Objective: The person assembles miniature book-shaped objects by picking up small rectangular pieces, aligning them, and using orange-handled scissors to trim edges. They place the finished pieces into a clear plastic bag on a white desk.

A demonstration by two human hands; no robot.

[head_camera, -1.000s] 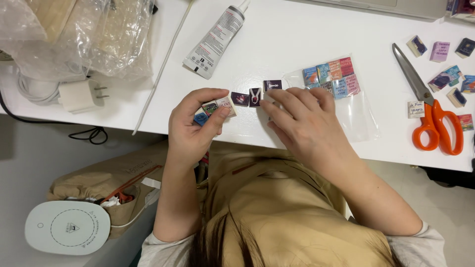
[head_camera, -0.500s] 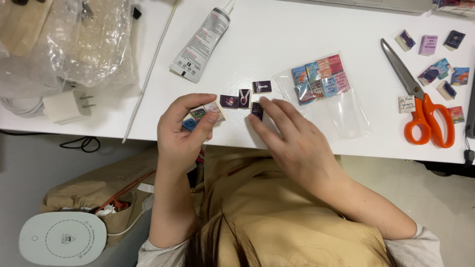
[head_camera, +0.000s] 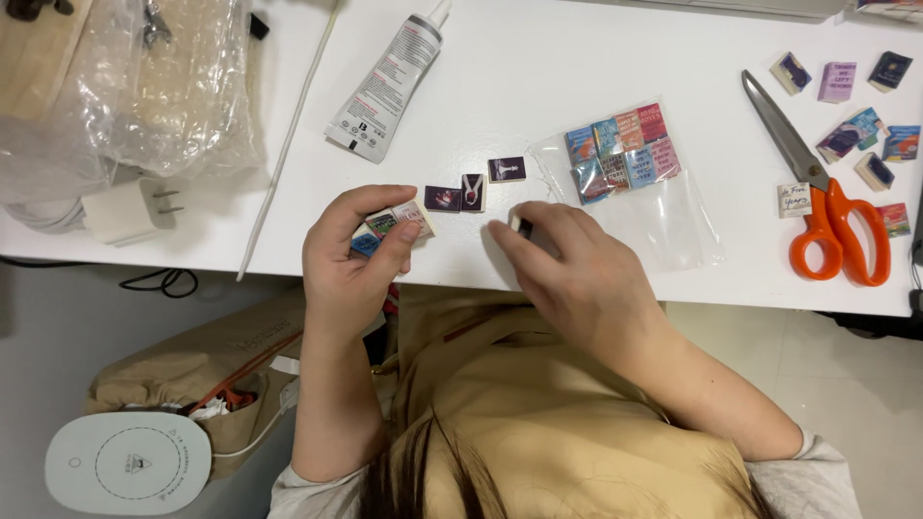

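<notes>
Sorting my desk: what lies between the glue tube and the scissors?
In the head view, a clear bag of miniature books lies between the glue tube and the scissors.

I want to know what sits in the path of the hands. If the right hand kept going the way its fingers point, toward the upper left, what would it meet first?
Probably the small dark tiles lying in a row on the white table. The right hand, pinching one tile, points at them; height above the table is unclear.

Left hand (head_camera: 351, 259) curling, thumb and fingers pinching near table edge (head_camera: 577, 293); right hand (head_camera: 577, 279) resting palm-down, fingertips pinching, beside it.
</notes>
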